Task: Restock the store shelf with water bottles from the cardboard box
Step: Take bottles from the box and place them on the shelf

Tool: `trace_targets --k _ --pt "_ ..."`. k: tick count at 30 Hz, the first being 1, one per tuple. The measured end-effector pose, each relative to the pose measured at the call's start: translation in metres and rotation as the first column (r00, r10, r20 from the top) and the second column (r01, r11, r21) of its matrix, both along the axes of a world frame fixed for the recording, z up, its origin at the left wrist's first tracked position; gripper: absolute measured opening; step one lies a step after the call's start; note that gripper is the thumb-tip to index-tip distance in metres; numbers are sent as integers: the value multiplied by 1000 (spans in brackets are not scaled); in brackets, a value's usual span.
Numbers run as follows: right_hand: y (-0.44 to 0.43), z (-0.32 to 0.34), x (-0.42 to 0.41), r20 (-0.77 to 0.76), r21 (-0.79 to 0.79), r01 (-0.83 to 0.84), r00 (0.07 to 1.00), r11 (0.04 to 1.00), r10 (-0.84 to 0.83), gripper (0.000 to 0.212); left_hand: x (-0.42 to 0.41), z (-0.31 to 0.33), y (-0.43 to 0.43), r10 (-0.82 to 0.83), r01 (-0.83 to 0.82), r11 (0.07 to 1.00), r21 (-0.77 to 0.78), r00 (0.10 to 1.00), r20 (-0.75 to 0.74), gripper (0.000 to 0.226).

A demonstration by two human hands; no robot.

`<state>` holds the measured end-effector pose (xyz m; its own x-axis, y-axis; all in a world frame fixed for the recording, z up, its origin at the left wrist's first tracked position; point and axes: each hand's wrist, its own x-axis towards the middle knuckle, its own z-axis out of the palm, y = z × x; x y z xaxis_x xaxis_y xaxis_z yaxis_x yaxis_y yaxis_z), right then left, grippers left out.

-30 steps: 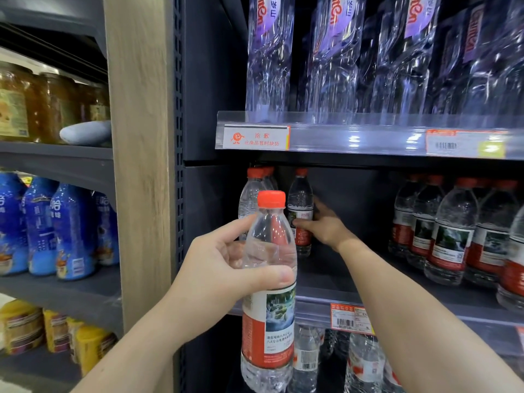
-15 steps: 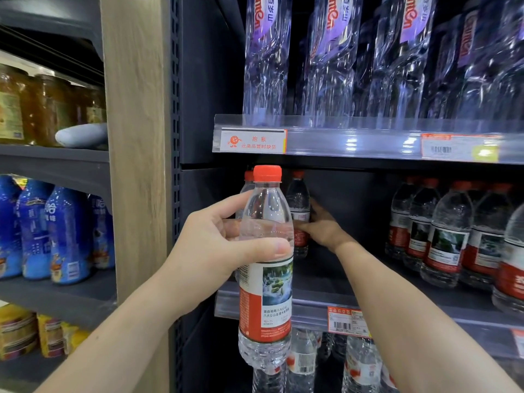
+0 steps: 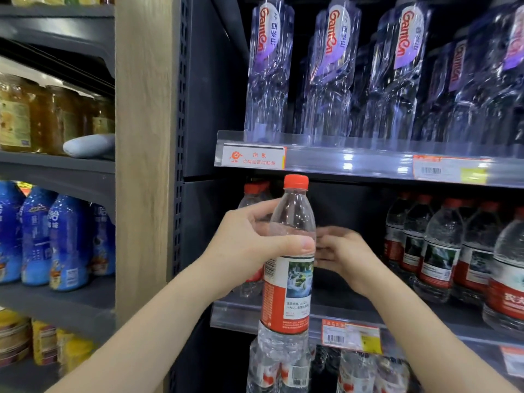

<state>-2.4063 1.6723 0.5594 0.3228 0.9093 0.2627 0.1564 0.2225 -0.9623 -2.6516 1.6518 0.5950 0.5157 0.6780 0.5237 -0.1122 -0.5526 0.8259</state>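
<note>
My left hand (image 3: 243, 251) grips a clear water bottle (image 3: 286, 293) with a red cap and a red-and-white label, upright in front of the middle shelf (image 3: 235, 313). Its cap sits just under the upper shelf rail. My right hand (image 3: 343, 256) is over the shelf, right beside the held bottle, blurred, fingers apart and holding nothing. Red-capped bottles (image 3: 253, 194) stand at the shelf's back left, partly hidden by my hand. A row of matching bottles (image 3: 438, 251) fills the shelf's right side. The cardboard box is out of view.
Tall clear bottles (image 3: 331, 80) with purple labels line the upper shelf. A wooden post (image 3: 144, 165) separates the left bay with blue bottles (image 3: 65, 242) and jars (image 3: 42, 117). More water bottles (image 3: 351, 373) stand on the shelf below. A dark gap lies between the left and right bottle groups.
My left hand has raised the bottle up and rightward to shelf height. My right hand has let go of the bottle at the back and pulled back toward me.
</note>
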Motion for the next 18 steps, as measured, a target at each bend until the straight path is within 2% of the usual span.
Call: trace_targets --k 3,5,7,9,13,14,18 --pt "-63 7 -20 -49 119 -296 952 948 303 32 20 -3 3 0 0 1000 -10 1000 -2 38" --pt "-81 1 -25 -8 89 -385 922 919 387 44 31 -6 7 -5 5 999 -37 1000 -15 37" --pt "-86 -7 -28 110 46 -359 929 932 353 55 39 -9 11 -4 2 999 -53 1000 -29 38" --pt "-85 -13 -33 181 66 -305 940 950 290 64 45 -13 15 10 -12 998 -54 999 -36 44" --pt "-69 -14 -39 109 104 -224 971 969 213 60 52 -18 24 96 -91 986 -141 995 28 83" --pt "-65 -13 -39 103 103 -206 975 973 195 61 51 -18 23 131 -126 981 -151 991 27 85" --pt "-54 -13 -42 172 103 -153 976 983 134 64 41 -31 16 187 -191 978 -88 981 -47 56"
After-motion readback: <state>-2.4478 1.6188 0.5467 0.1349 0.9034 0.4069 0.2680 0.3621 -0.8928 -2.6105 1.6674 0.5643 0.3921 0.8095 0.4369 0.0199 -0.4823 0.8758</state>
